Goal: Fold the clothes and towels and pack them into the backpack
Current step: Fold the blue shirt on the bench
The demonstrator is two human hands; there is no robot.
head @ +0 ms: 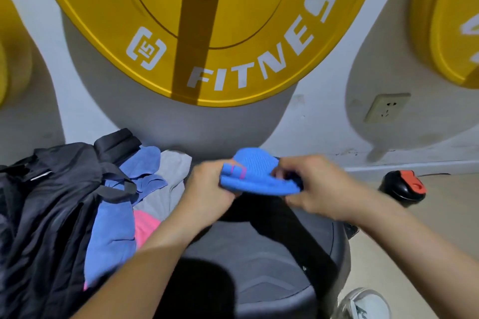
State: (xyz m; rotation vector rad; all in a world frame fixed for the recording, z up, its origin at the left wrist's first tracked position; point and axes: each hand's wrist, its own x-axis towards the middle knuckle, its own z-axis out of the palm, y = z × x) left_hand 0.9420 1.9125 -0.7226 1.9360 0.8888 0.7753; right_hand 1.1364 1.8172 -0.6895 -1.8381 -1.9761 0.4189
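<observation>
Both hands hold a small bright blue ribbed cloth (255, 176) with a pink mark, bunched into folds above a dark grey seat (264, 267). My left hand (207, 186) grips its left end, my right hand (311, 184) pinches its right end. A dark backpack (44, 204) lies at the left with its black strap across a blue garment (114, 225). Beside that lie a grey garment (168, 184) and a pink one (143, 226). A black garment (280, 217) lies on the seat under my hands.
A big yellow weight plate (220, 33) hangs on the white wall ahead, another (451, 21) at the right. A wall socket (387, 109) sits low on the wall. A black bottle with a red lid (403, 186) stands on the floor at the right. A white shoe (365, 305) shows at the bottom.
</observation>
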